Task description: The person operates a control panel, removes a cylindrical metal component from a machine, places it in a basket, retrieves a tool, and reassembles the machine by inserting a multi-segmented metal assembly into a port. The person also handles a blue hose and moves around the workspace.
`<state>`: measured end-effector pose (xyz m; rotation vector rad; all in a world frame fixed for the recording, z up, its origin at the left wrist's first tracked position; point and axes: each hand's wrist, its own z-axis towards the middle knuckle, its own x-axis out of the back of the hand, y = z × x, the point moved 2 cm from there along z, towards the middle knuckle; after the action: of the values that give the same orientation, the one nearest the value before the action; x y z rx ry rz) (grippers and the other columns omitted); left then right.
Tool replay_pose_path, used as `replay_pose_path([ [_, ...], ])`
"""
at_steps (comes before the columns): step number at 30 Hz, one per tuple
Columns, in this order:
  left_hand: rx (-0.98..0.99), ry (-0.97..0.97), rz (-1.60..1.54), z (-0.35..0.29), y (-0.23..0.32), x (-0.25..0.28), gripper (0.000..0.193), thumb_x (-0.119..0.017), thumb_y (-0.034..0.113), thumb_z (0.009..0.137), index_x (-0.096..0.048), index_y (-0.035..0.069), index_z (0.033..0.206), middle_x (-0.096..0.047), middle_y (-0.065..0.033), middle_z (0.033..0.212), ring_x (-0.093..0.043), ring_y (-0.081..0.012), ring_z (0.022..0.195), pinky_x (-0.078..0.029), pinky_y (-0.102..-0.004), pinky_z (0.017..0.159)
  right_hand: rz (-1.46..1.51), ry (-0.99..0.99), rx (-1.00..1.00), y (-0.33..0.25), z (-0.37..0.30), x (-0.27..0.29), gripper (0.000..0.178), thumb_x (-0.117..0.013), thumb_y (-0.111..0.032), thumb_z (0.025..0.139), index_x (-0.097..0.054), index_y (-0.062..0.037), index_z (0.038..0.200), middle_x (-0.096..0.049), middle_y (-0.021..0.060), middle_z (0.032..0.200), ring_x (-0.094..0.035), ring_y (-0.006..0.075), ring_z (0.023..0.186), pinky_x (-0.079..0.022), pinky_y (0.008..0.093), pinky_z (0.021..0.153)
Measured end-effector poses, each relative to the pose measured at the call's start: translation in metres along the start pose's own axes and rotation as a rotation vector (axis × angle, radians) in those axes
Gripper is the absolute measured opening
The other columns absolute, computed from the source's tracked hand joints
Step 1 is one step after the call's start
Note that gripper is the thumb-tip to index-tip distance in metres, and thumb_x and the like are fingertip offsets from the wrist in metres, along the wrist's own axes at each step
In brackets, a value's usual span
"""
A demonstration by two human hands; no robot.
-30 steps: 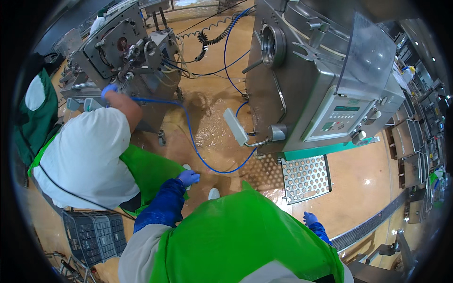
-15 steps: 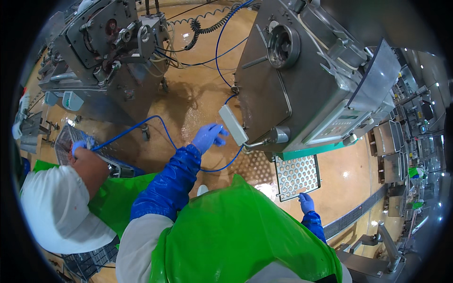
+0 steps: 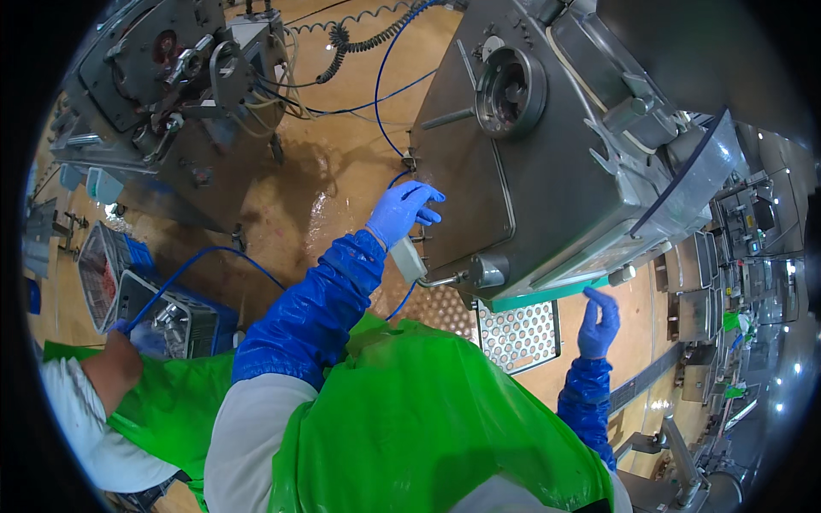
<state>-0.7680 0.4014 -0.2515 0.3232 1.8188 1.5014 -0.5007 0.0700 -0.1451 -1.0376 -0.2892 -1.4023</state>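
Observation:
My left hand (image 3: 404, 212), in a blue glove, reaches in front of the large stainless steel machine (image 3: 466, 192). Its fingers stretch to the right, slightly curled, with nothing visible in them. Just below the wrist is a white rectangular pad (image 3: 409, 258) on a metal arm, partly hidden by the hand. My right hand (image 3: 599, 325), also gloved in blue, is raised beside the machine's lower right side, under the control panel (image 3: 590, 256). Its fingers are apart and hold nothing I can see. A round metal outlet (image 3: 510, 92) sits on the machine's face.
A perforated metal platform (image 3: 519, 335) lies by the machine's base. At left, a co-worker's hand (image 3: 124, 346) is near a blue hose (image 3: 184, 267) and grey crates (image 3: 215, 323), one holding metal parts. Another steel machine (image 3: 201, 162) stands beyond. A floor drain (image 3: 637, 380) runs at right.
My left hand has moved up and over the white pad, closer to the machine. My right hand has risen toward the control panel's underside. The co-worker's arm has shifted left and down.

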Motion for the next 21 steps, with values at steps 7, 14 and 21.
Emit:
replay_pose_path([
  [7,0.081,-0.006,-0.037,0.051,-0.011,0.017,0.029,-0.049,0.025,0.102,-0.063,0.002,0.112,-0.067,-0.0098,0.112,-0.071,-0.0214,0.084,-0.057,-0.0311,0.074,-0.14,0.217,0.416,-0.069,0.126,-0.003,0.026,-0.057,0.001,0.086,-0.066,-0.0014,0.11,-0.067,0.0132,0.109,-0.061,0.03,0.103,-0.045,0.0407,0.096],
  [14,0.071,-0.126,-0.081,0.125,0.019,0.009,0.029,-0.049,0.023,0.102,-0.06,0.001,0.118,-0.066,-0.0102,0.118,-0.07,-0.0213,0.086,-0.057,-0.0316,0.077,-0.267,0.16,0.353,-0.087,0.206,-0.034,0.027,-0.059,-0.013,0.093,-0.064,-0.0023,0.117,-0.064,0.0153,0.116,-0.06,0.0309,0.107,-0.045,0.0406,0.096],
  [21,0.07,-0.214,-0.279,0.194,0.045,-0.011,0.03,-0.05,0.022,0.101,-0.059,0.002,0.121,-0.066,-0.0097,0.118,-0.07,-0.0201,0.084,-0.056,-0.0306,0.076,-0.163,0.169,0.095,-0.079,0.218,-0.052,0.031,-0.053,-0.02,0.099,-0.063,-0.0005,0.121,-0.061,0.0149,0.116,-0.06,0.0245,0.103,-0.048,0.0354,0.093],
])
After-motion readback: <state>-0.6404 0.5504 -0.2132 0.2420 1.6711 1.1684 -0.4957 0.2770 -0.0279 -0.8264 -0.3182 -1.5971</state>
